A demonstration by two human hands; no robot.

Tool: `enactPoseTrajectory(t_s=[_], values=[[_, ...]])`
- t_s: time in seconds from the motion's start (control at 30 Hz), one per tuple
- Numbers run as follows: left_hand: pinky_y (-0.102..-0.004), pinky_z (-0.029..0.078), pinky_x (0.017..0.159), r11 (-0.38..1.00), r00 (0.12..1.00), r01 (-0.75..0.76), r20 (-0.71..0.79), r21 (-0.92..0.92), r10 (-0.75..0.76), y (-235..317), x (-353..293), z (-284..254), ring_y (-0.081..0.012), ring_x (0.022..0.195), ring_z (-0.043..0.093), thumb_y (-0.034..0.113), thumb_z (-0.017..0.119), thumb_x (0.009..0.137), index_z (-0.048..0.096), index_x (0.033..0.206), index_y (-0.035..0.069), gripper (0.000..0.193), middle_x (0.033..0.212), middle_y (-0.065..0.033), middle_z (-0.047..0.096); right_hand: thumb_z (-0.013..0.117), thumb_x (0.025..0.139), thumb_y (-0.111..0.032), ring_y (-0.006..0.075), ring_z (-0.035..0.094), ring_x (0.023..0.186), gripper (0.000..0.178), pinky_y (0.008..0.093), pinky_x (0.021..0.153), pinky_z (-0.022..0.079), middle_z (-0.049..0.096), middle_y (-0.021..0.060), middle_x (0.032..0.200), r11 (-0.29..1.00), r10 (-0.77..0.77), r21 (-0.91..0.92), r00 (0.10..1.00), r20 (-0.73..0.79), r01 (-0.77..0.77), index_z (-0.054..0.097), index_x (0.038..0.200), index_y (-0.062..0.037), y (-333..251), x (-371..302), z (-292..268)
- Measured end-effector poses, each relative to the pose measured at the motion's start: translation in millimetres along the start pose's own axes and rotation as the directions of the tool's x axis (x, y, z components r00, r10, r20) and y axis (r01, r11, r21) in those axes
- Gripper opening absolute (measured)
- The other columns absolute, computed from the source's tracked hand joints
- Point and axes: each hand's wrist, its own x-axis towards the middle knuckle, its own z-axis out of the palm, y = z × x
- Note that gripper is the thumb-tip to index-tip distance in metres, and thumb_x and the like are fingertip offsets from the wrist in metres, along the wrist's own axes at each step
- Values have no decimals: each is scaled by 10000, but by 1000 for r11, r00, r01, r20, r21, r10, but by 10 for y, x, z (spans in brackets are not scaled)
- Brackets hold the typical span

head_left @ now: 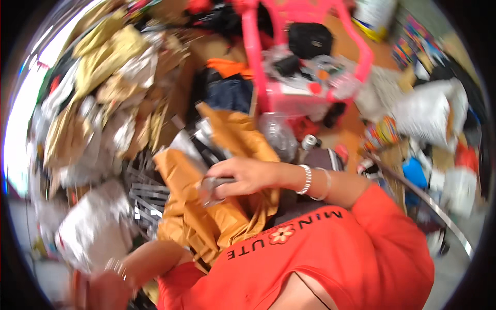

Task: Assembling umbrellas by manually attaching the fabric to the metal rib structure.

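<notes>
My right hand is closed round a small, grey, see-through thing that looks like crumpled plastic. It hovers over the mouth of a large orange-brown bag, which stands open in front of my body. Inside the bag's opening, black and white items show in part. My left hand is low at the lower left, away from the bag. Motion smears its fingers, so what it holds, if anything, is unclear. A silvery-white plastic sack lies close to it.
A large heap of tan and white packaging fills the left. Ahead stands a pink plastic chair bearing a black pouch and other small items. Bags lie on the right, including a silvery padded one, near a long curved strip.
</notes>
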Motion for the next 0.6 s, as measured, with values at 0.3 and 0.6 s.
enactPoseTrajectory(t_s=[0.3,0.6], values=[[-197,424,583,771,599,571,500,281,-626,-583,111,1010,-67,662,546,76,714,844,635,1210,54,375,1347,-108,559,628,952,-234,128,578,842,233,290,758,472,608,59,883,985,170,-25,977,126,-169,645,1036,-17,-492,450,37],[-222,479,623,890,474,290,756,351,-452,-281,578,1336,-51,690,582,25,791,808,717,994,66,205,1268,-99,621,591,984,-259,82,554,903,275,281,801,468,608,37,948,953,260,128,959,111,-273,601,1125,-23,-613,304,198]])
